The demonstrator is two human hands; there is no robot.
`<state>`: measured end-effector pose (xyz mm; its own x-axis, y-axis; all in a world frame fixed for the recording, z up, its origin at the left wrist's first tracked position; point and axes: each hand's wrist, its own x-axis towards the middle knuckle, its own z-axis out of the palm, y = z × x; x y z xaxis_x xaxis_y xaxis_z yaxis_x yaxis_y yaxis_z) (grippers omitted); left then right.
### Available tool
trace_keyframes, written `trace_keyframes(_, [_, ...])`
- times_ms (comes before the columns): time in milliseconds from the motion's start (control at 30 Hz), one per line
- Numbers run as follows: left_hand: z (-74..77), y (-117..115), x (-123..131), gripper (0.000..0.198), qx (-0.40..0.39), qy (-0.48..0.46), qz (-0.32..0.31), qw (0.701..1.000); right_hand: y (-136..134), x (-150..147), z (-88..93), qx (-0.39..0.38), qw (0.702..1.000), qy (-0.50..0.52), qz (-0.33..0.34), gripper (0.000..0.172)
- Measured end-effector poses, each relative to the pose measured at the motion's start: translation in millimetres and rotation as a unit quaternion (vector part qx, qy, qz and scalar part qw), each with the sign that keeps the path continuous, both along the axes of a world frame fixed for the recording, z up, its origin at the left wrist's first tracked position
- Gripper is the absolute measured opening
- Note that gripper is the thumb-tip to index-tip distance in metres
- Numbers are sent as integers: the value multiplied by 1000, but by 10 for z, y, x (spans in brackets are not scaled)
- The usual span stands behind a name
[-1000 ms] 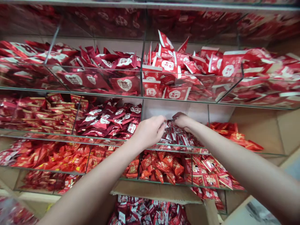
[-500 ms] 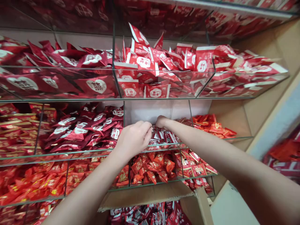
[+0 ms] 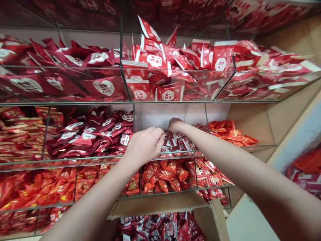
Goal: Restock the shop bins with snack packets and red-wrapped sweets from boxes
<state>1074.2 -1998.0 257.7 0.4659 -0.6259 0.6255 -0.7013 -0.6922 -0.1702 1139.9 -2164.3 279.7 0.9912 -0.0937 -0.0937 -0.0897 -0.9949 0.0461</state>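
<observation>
My left hand (image 3: 147, 143) is over the front edge of a middle-row compartment. Its fingers are curled together, and whatever is in them is hidden. My right hand (image 3: 176, 125) reaches deeper into the same compartment, bent at the wrist. Its fingers are hidden down among the small dark-red and white wrapped packets (image 3: 179, 144) that lie low there. Below the shelves, an open cardboard box (image 3: 160, 206) holds many similar packets (image 3: 160, 227).
Glass dividers and front panels split the shelves. Larger maroon packets (image 3: 87, 134) fill the compartment on the left, and orange-red ones (image 3: 234, 134) lie to the right. Red and white packets (image 3: 155, 60) are heaped above; orange packets (image 3: 165, 175) sit underneath. A wooden side wall (image 3: 250, 122) bounds the right.
The view has shifted slightly, so the shelves appear a little higher. My right hand has risen slightly and more packets show between the hands. My left hand stays nearly in place.
</observation>
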Motion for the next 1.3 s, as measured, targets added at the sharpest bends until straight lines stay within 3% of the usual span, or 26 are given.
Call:
trace_keyframes(133, [2, 0, -15, 26, 13, -6, 4, 1000, 6, -292, 165, -28, 997, 64, 45, 35])
trace_keyframes(233, [0, 2, -25, 27, 16, -9, 11, 1000, -38, -427, 175, -15, 988, 123, 93, 29])
trace_keyframes(433, [4, -2, -42, 28, 23, -2, 20, 1000, -115, -389, 74, 20, 980, 135, 144, 26])
trace_keyframes(567, [16, -4, -46, 28, 26, 12, 24, 999, -132, -371, 60, 44, 979, 119, 160, 12])
trace_keyframes(667, [29, -4, -47, 27, 10, 39, 22, 999, -184, -411, 87, 72, 979, 75, 175, 11])
trace_keyframes(733, [38, -11, -47, 32, -21, 63, 15, 998, -220, -465, 122, 105, 978, -11, 183, 16])
trace_keyframes(833, [53, -39, -36, 46, -92, 135, -17, 986, -219, -582, 161, 226, 938, -172, 200, 18])
trace_keyframes(900, [63, -68, -18, 56, -150, 224, -57, 961, -177, -670, 154, 328, 893, -212, 225, 19])
trace_keyframes(967, [71, -97, 9, 59, -203, 339, -109, 912, -121, -751, 117, 401, 857, -210, 247, 21])
trace_keyframes(1067, [74, -127, 49, 37, -277, 485, -165, 813, -71, -842, 33, 491, 811, -218, 231, 27])
trace_keyframes(1133, [66, -136, 65, 23, -331, 525, -175, 765, -76, -876, -28, 535, 795, -195, 212, 34])
trace_keyframes(1233, [43, -144, 69, 16, -369, 536, -184, 737, -120, -886, -121, 550, 793, -174, 195, 39])
trace_keyframes(1300, [30, -154, 69, 19, -354, 539, -182, 742, -149, -870, -174, 540, 796, -186, 201, 37])
